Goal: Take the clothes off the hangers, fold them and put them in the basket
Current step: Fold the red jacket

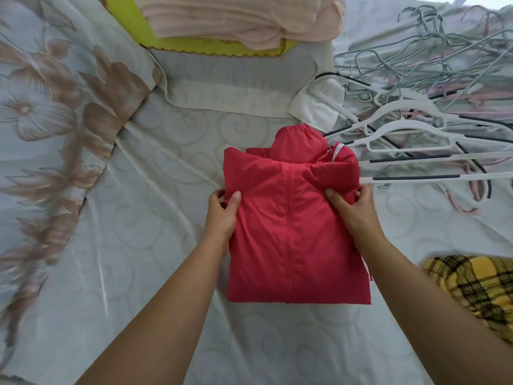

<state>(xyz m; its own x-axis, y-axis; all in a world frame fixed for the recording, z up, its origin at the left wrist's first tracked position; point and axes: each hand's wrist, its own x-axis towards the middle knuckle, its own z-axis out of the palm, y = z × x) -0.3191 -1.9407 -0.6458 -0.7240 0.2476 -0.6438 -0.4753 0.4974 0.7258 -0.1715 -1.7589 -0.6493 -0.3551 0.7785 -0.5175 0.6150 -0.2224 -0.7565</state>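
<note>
A red hooded jacket (294, 226) lies folded into a narrow rectangle on the bed, hood pointing away from me. My left hand (222, 215) pinches its left edge near the shoulder, thumb on top. My right hand (352, 209) grips the right edge at the folded sleeve the same way. A yellow-green basket (155, 41) stands at the far end of the bed, holding folded pale pink cloth (238, 20). A heap of bare hangers (422, 112), white, grey wire and pink, lies to the right of the jacket.
A white patterned mattress (144, 223) lies under the jacket. A floral bedsheet (50, 129) is bunched along the left. White cloth (316, 104) sits between basket and hangers. A yellow plaid garment (472, 284) lies at the right edge.
</note>
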